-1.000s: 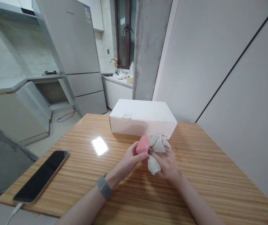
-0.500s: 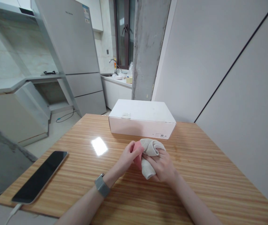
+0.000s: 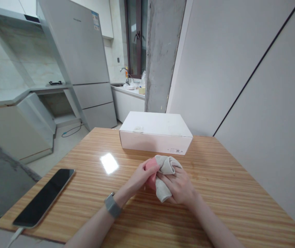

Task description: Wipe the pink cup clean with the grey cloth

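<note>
My left hand is closed on a pink object, its thumb lying across the front. Most of that object is covered by my fingers and the cloth, so its kind cannot be made out. A light grey cloth is bunched in my right hand, whose fingers press it against the pink object. One folded end of the cloth hangs below my right fingers. Both hands are together over the middle of the wooden table, just in front of a white box.
At the table's left edge lies a black-screened phone with a white cable plugged in. A pale wall borders the right side. Beyond the table stand a fridge and a sink counter.
My left hand has shifted slightly on the pink object, and more of its pink surface shows. The cloth stays in my right hand. The whole view has tilted a little.
</note>
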Available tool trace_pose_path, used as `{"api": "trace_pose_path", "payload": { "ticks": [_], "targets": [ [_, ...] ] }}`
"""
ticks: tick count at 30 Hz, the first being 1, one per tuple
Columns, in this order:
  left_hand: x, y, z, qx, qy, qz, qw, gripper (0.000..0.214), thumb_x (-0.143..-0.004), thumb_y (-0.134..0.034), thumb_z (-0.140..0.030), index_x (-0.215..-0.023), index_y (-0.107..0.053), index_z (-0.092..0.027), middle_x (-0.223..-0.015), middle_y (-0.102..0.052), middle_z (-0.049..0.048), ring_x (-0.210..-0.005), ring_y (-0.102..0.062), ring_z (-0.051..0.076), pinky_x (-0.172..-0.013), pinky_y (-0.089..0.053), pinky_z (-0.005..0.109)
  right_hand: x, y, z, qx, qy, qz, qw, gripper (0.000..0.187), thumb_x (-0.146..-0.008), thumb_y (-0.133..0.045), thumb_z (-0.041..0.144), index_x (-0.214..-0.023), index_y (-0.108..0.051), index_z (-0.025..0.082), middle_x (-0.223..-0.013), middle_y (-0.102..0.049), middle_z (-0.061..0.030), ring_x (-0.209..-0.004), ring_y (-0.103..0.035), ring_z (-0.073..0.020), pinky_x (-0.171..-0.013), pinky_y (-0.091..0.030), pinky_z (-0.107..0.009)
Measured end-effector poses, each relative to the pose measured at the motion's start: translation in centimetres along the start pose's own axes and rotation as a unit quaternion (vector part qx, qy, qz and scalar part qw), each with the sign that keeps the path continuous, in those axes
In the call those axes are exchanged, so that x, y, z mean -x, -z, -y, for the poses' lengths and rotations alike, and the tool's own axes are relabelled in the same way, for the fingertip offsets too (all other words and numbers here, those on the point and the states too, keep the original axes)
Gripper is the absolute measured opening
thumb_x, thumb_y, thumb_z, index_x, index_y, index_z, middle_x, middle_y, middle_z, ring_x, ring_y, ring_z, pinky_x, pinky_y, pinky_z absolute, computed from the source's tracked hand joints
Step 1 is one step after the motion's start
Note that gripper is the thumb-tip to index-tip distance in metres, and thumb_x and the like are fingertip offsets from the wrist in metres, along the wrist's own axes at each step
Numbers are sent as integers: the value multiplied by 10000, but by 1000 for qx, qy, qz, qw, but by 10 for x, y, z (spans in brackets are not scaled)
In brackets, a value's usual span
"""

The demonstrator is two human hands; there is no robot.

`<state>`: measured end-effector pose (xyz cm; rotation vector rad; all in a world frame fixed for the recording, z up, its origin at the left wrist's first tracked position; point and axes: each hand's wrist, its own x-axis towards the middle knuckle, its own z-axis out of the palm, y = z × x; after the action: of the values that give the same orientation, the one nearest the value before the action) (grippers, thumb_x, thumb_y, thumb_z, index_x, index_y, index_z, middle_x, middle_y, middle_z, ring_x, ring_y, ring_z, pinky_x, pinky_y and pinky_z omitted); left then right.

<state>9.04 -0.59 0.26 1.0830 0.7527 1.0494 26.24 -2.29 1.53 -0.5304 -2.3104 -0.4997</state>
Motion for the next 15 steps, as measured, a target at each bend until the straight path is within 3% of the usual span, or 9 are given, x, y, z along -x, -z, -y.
{"api": "trace_pose_path", "payload": {
  "ticks": [3, 7, 15],
  "targets": [
    [-3, 3, -1, -55, -14, -15, 998, 348, -688, -768, -346, -954, -726, -126, -884, -707, 58, -858, -583, 214, -803, -439, 307, 2, -2, -2, -2, -1, 4, 1000, 397, -840, -423, 312, -1093, -637, 94, -841, -728, -146, -887, -666, -286, -832, -493, -435],
    [-1, 1, 2, -82, -16, -14, 996, 348, -714, -735, -394, -920, -700, -115, -814, -677, 42, -728, -564, 161, -676, -439, 263, 5, -4, -6, 6, -22, 13, 1000, 393, -831, -417, 303, -1080, -644, 100, -873, -733, -155, -894, -664, -298, -839, -488, -460],
    [3, -13, 15, 92, -1, 49, 995, 502, -728, -738, -333, -1185, -590, -186, -1099, -640, 79, -946, -579, 189, -807, -457, 287, 10, -1, -13, 23, -69, -19, 997, 506, -814, -435, 275, -1276, -530, 93, -948, -740, -150, -935, -670, -314, -866, -462, -479]
  ]
}}
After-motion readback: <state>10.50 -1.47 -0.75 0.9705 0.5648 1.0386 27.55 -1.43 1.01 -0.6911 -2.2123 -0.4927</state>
